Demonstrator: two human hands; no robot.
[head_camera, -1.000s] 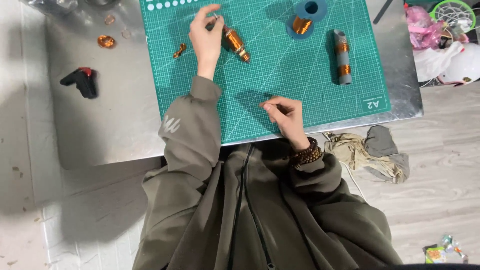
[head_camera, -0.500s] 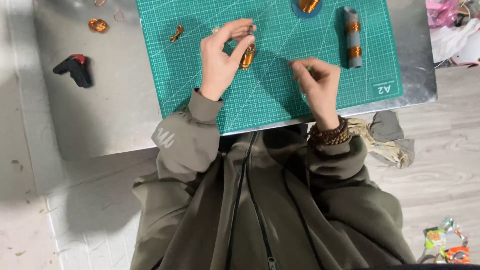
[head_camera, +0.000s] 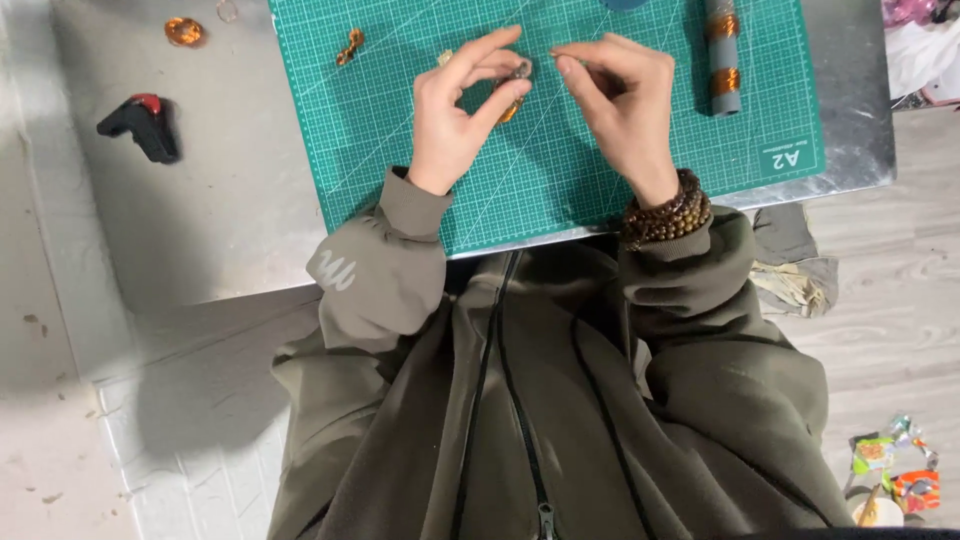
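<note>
I am pinching a small amber-wrapped cylinder (head_camera: 515, 95) in my left hand (head_camera: 455, 120) fingers above the green cutting mat (head_camera: 560, 180) near the worktop's front edge; my right hand (head_camera: 625, 95) fingers are pinched together, whether on anything I cannot tell.

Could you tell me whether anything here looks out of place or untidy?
On the table, nothing is spilled or damaged. The odd spots are on the floor: crumpled rags lie by the table's edge, and colourful wrappers are scattered at the lower right. The left hand holds a small coppery part over the green cutting mat.
</note>
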